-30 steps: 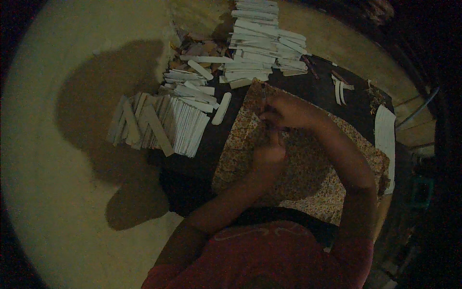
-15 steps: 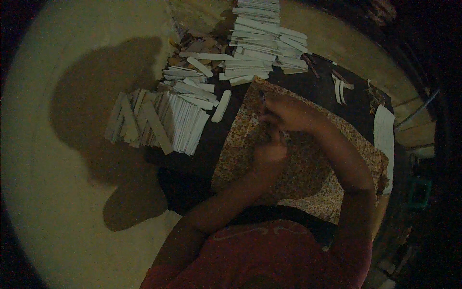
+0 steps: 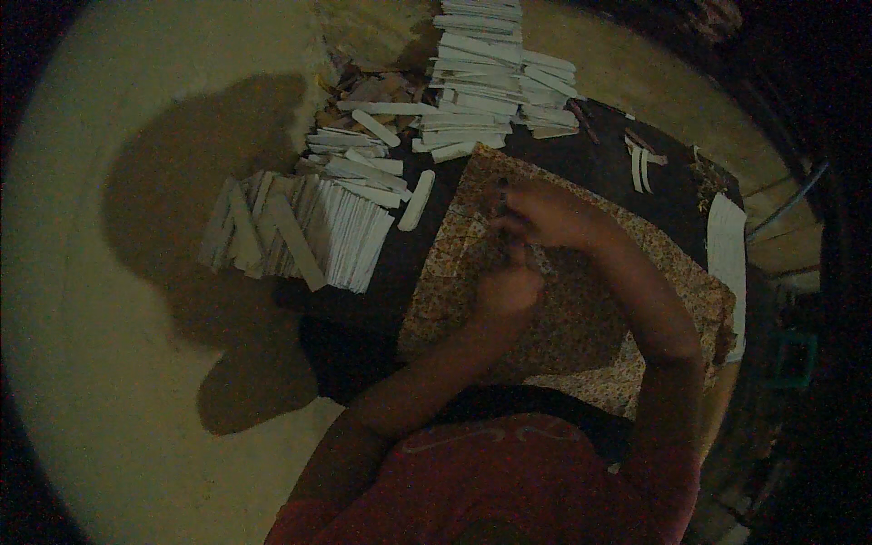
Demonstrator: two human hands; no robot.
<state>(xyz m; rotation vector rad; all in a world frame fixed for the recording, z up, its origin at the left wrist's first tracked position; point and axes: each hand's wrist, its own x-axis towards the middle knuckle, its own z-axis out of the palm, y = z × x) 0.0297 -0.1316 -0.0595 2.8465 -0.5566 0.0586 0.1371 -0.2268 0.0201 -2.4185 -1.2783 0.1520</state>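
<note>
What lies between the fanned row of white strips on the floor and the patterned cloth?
In the head view, one loose white strip lies on dark fabric between the row and the cloth.

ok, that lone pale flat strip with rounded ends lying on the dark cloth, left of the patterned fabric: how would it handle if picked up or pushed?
The lone strip lies flat and straight like the stacked strips above it, so it is probably stiff. It looks thin, so likely light. With flat faces it should slide, not roll, though the dark cloth may drag on it.

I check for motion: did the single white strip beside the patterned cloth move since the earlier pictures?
No. The single white strip lies at the same place, between the fanned row of strips and the patterned cloth corner.
</note>
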